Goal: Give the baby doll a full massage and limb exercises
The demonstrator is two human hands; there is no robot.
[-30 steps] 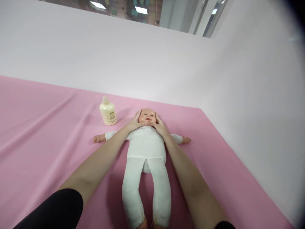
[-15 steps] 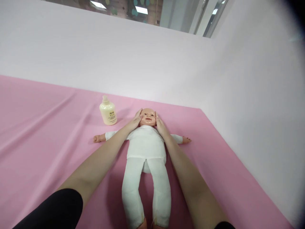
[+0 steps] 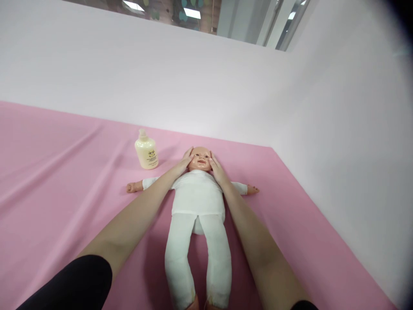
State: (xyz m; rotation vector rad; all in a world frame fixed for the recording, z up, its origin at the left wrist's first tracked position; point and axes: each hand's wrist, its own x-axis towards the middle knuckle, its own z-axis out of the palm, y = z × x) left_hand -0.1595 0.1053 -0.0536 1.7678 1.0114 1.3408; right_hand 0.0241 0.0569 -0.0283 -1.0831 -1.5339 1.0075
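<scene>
A baby doll (image 3: 198, 193) in a white top and white leggings lies on its back with its arms spread out. On the left side of its bare head (image 3: 200, 151), my left hand (image 3: 184, 162) rests with the fingers stretched out and the thumb at the cheek. My right hand (image 3: 217, 168) lies against the other side in the same way, its fingers extended along the head. The head sits between both palms. Beyond the doll's arm on the left stands a pale yellow pump bottle (image 3: 146, 151), which neither hand touches.
A pink sheet (image 3: 64, 172) with a few creases covers the surface under the doll. White walls (image 3: 145, 77) rise at the back and along the right side. Above the back wall is a window (image 3: 200, 15) with reflections of lights.
My thumbs have shifted slightly at the doll's cheeks, and both hands stay at the sides of its head. The doll's body and the bottle have not moved.
</scene>
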